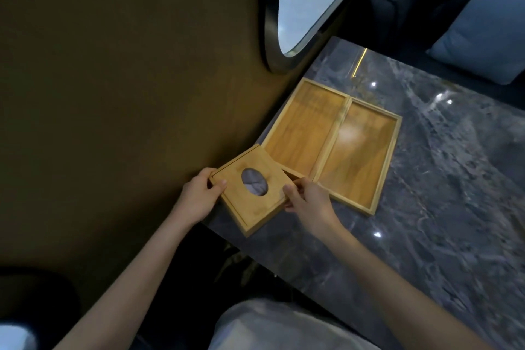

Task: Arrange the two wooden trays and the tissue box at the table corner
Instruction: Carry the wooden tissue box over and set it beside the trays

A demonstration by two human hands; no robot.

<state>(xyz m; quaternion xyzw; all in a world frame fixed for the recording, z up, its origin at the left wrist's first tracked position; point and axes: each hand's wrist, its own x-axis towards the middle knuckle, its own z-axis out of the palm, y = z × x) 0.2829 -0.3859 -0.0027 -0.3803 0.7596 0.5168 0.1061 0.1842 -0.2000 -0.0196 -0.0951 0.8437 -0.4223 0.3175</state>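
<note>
While the marble table carries two wooden trays, the left tray and right tray lie side by side and touching by the wall. At the near corner, the tissue box overlaps the left tray, tilted. The left hand and right hand have their fingers closed on its opposite edges.

1. My left hand hides the tissue box's nine o'clock edge.
2. The box covers the left tray's near corner.
3. The table runs off frame at three o'clock.
</note>
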